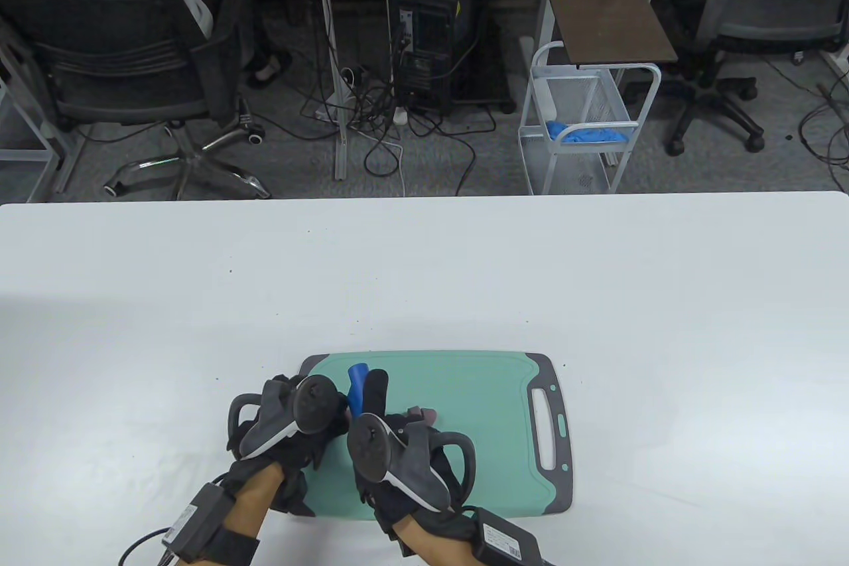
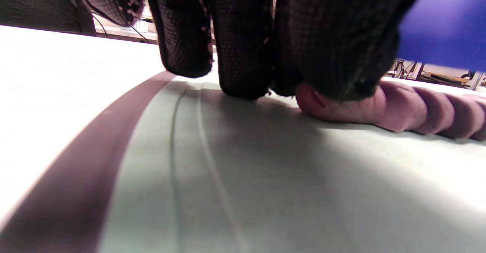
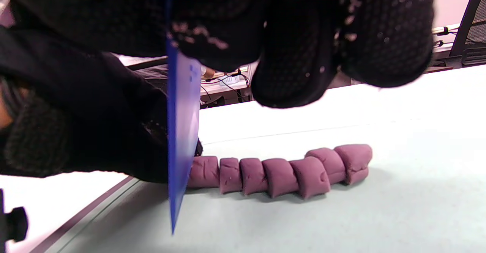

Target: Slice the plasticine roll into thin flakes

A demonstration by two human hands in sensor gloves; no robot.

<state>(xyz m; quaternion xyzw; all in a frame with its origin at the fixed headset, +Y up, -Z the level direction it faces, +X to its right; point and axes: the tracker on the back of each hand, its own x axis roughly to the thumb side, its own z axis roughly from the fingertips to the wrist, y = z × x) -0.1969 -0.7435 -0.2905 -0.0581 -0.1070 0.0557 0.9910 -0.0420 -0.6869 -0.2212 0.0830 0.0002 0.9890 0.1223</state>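
A blue plastic knife (image 3: 182, 131) is gripped in the right hand (image 1: 398, 453), its gloved fingers (image 3: 296, 55) curled around the handle and the blade held on edge, tip down, just beside the uncut end of the plasticine roll (image 3: 281, 173). That uncut end is pressed down under the fingertips (image 2: 334, 55) of the left hand (image 1: 292, 420), which rest on the roll and pin it to the cutting board (image 1: 491, 393). The roll is laid on the near-left part of the board, and the board sits at the near edge of the white table (image 1: 199, 300). The slicing step appears to be under way: about six chunky pieces are counted to the right of the blade, touching one another in a crooked row. One knife, one roll and one board are seen. The next cut seems to call for the blade to be set closer to the last cut face, since the pieces look thick rather than flaky, and for the left fingertips to be kept away from the edge.
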